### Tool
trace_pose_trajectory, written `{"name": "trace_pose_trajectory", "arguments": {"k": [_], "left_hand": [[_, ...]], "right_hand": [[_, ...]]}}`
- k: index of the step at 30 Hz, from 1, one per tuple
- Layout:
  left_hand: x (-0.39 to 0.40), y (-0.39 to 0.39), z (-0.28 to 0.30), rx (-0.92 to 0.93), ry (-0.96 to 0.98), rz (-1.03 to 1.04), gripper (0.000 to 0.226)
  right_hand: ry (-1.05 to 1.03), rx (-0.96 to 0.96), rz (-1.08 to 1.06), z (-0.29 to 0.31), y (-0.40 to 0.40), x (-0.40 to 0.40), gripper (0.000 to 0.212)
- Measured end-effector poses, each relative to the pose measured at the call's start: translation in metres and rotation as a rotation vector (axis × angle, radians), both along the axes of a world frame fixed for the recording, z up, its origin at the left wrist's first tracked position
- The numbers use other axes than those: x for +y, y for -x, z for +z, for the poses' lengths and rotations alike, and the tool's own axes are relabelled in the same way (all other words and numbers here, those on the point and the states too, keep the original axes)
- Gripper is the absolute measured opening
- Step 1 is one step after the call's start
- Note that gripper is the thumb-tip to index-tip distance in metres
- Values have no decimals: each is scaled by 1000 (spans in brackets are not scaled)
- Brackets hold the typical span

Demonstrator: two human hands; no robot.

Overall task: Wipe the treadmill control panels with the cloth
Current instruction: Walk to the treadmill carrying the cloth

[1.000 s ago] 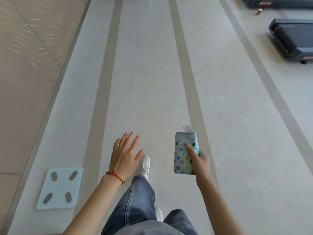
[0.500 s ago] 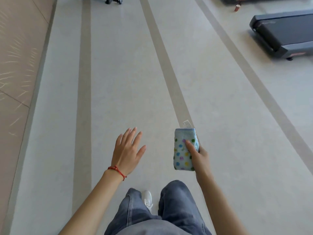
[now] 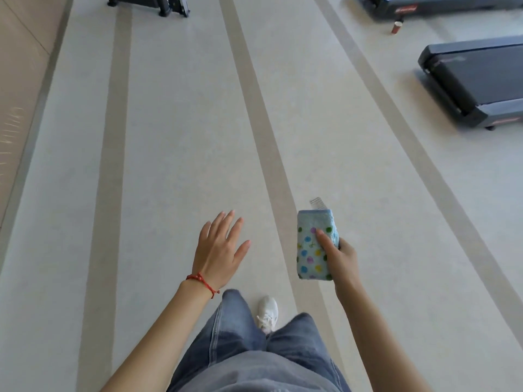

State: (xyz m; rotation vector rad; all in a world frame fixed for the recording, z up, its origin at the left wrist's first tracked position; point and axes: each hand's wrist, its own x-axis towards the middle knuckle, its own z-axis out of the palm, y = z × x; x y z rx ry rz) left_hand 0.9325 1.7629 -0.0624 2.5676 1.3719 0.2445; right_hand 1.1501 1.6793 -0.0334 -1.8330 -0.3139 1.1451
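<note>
Mid-floor, no control panel in view, wiping apparently not begun: right hand (image 3: 341, 257) gripped the folded dotted cloth (image 3: 312, 246) at waist height, left hand (image 3: 218, 250) empty with fingers spread, nearest treadmill (image 3: 475, 80) well apart, ahead to the right.

The near treadmill (image 3: 478, 80) is cut off by the right edge, the far treadmill (image 3: 441, 5) by the top. The red cup's (image 3: 397, 27) print is too small to read.
</note>
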Motion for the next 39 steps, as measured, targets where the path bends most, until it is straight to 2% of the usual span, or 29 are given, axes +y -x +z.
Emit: {"name": "trace_pose_trajectory", "arguments": {"k": [4, 12, 19, 29, 33, 39], "left_hand": [[76, -41, 4, -6, -15, -5, 69], [255, -111, -16, 9, 10, -43, 70], [411, -167, 0, 32, -33, -106, 70], [565, -263, -8, 37, -13, -123, 70], [636, -322, -16, 17, -18, -141, 69], [734, -421, 5, 4, -48, -213, 69]], "right_hand": [[5, -9, -17, 1, -42, 72, 36], [-6, 6, -30, -12, -104, 244, 31], [-24, 17, -61, -5, -152, 383, 25], [-18, 16, -104, -13, -246, 533, 25], [-33, -2, -121, -17, -304, 600, 20], [-36, 5, -172, -3, -392, 686, 24]]}}
